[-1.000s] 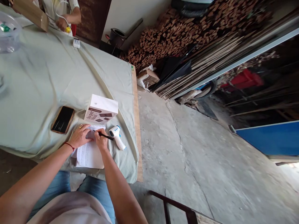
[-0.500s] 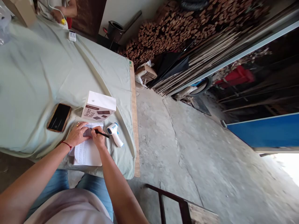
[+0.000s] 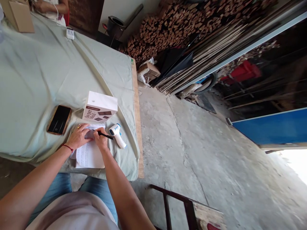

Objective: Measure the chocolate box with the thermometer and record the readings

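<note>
— So how far along is the writing looking?

— Partway, I'd judge. The sheet of paper (image 3: 89, 155) is lying at the near edge of the desk (image 3: 35, 73), rows of handwriting already filling much of it, and the right hand (image 3: 100, 140) is clamping its grip on the black pen (image 3: 105, 135), tip down at the far end of the page.

— And the left hand (image 3: 78, 136)?

— Pressing flat on the paper, fingers spread, holding nothing. A thermometer gun (image 3: 117, 135) is lying just right, a white box (image 3: 100, 106) beyond, a phone (image 3: 59, 119) to the left.
</note>
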Demonstrator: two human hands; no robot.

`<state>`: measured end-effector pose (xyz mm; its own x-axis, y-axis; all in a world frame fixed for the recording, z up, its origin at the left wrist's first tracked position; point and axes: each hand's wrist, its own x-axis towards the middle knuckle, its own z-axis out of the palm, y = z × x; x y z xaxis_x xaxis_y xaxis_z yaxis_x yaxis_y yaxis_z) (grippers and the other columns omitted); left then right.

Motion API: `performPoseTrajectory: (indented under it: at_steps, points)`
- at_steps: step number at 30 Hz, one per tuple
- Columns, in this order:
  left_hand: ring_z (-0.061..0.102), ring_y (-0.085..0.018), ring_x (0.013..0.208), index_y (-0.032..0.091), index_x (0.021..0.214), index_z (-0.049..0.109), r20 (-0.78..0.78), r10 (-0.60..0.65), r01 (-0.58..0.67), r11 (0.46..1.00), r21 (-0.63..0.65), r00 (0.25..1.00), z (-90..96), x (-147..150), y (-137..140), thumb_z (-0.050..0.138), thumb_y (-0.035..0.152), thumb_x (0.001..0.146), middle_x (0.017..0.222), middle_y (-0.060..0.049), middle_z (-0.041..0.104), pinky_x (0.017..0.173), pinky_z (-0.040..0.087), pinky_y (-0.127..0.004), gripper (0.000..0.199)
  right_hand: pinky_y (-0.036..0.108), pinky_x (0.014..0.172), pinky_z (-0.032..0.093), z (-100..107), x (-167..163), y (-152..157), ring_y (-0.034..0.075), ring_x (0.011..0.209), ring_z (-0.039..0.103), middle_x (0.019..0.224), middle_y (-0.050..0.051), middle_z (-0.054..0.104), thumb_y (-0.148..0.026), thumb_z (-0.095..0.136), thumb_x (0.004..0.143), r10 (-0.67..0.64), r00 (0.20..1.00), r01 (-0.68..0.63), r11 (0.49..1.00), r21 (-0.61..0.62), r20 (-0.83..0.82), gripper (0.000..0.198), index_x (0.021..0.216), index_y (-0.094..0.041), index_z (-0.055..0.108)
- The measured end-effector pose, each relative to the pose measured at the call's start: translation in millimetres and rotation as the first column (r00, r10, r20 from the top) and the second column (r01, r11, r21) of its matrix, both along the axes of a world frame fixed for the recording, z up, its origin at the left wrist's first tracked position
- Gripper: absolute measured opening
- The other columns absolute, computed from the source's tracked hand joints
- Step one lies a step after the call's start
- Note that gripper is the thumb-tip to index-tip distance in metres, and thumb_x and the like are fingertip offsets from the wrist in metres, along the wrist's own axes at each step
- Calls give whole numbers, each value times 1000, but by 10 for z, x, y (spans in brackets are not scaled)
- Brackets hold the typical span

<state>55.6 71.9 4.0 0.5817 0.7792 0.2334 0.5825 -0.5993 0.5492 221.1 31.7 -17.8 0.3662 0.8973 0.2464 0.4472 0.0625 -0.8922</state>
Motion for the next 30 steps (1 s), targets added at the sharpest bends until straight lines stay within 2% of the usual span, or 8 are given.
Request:
performPoseTrajectory:
  at_steps: [12,30]
  points:
    - [56,-32,135,23,107,74,-12,0,0,1000,2,1000,13,3,-4,76,27,80,141,-11,64,117,48,-51,28,30,65,48,-12,-1,6,17,63,51,66,-2,58,-32,50,81,3,999,-3,1000,-1,54,11,72,-27,47]
    - [56,-33,135,22,108,74,-9,-3,3,1000,9,1000,10,-2,-1,76,26,79,142,-11,63,115,49,-51,29,30,64,46,-30,3,7,16,61,48,64,-4,54,-32,49,81,-25,999,25,1000,1,41,11,72,-27,45]
